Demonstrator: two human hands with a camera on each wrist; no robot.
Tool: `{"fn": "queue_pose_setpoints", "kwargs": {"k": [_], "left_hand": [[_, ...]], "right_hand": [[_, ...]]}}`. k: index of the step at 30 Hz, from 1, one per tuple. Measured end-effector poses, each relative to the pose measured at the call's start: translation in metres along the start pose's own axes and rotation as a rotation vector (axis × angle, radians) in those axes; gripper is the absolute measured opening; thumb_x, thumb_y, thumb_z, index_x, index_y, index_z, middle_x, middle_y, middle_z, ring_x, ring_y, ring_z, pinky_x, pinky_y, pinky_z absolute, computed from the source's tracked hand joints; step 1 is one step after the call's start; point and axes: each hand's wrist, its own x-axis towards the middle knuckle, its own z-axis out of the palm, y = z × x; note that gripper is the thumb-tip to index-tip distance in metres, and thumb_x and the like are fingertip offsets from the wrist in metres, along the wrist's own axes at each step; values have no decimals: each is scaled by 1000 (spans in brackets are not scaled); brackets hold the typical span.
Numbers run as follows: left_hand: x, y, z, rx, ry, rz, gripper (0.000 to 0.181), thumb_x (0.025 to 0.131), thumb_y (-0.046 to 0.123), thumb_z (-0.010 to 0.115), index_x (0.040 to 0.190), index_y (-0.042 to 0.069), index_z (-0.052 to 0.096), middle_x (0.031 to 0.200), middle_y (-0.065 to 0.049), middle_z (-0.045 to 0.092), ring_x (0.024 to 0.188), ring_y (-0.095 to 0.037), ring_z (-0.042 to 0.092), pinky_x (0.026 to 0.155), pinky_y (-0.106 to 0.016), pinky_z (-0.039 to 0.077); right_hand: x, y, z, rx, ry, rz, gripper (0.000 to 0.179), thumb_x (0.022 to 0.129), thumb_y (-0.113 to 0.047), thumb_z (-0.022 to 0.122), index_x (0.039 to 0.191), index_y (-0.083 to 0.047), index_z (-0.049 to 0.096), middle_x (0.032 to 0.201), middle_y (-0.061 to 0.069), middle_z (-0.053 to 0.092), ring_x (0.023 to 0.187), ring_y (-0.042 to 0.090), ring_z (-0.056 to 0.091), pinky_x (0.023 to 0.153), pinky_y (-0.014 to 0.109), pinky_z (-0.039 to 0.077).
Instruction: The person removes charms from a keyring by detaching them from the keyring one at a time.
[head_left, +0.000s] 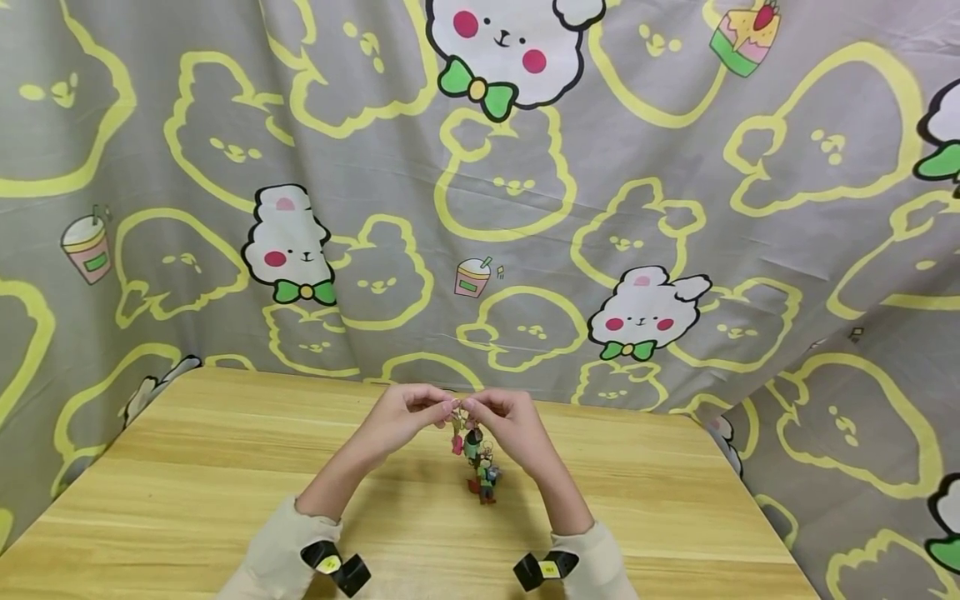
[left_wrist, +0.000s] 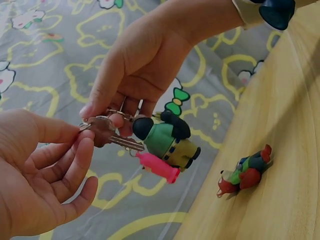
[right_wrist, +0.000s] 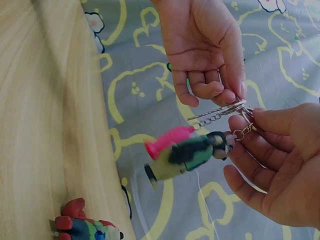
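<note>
Raised over the table, my left hand (head_left: 405,417) and right hand (head_left: 516,423) meet at the fingertips. My left thumb and index finger pinch the head of a metal key (left_wrist: 104,134). Between my right thumb and fingers is the key ring (right_wrist: 246,116), gripped close beside the key head. From the ring hang a pink charm (left_wrist: 157,166) on a short chain and a figurine keychain (left_wrist: 159,136) with a green top and dark head. A second figurine (left_wrist: 247,175), green and red with a metal ring at one end, lies on the tabletop below.
The light wooden table (head_left: 210,475) stretches beneath both arms. A grey curtain (head_left: 525,250) with yellow outlines and white cartoon animals hangs behind its back edge and along the sides. Black devices (head_left: 335,568) are strapped on both sleeved wrists.
</note>
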Motion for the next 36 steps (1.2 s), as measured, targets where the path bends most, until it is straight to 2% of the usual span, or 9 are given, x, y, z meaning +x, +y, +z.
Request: {"fn": "queue_pose_setpoints", "kwargs": {"k": [3,8,12,17,21,28,36], "left_hand": [[-1,1,1,51,15,28,21,99,19,68,108,2,76,96,-12,75,83,-15,67,78,-28,56],[-3,3,3,181,-11,118,15,99,16,68,101,5,78,90,-9,76,81,-15,67,73,-26,55],[-3,3,6,255,-23,152,12,99,15,68,98,10,79,86,-3,75,79,-11,65,71,-25,54],[-3,3,7,259,15,125,13,98,16,68,99,9,79,84,-4,75,78,-12,64,69,-26,53],[-3,3,8,246,49,103,13,97,16,70,98,7,79,82,-2,74,77,-14,64,68,-26,52],[-2,3,10,249,108,108,10,95,14,72,93,8,79,81,-1,73,74,-13,63,65,-24,51],[-3,5,15,248,171,91,7,94,11,72,91,7,77,82,-1,74,74,-9,64,66,-23,52]], "right_hand": [[0,0,0,4,-7,8,22,101,-22,65,100,-5,79,83,17,74,70,12,63,63,21,48],[-1,0,0,19,-25,15,23,101,-23,65,99,-5,79,87,17,75,78,27,71,75,31,58],[-2,0,0,32,-33,17,23,101,-23,65,99,-5,78,86,17,75,78,33,70,75,32,57],[-2,0,0,38,-27,30,23,101,-23,65,99,-5,78,84,18,74,77,26,71,74,29,57],[-1,0,0,46,-15,37,23,101,-22,65,100,-4,78,83,19,75,77,27,72,74,28,57],[0,0,3,56,35,50,21,99,-22,68,96,-3,79,79,21,74,71,20,70,61,23,47],[-1,-6,6,104,120,106,19,96,-20,72,94,-3,81,77,18,75,68,15,70,69,26,57]]}}
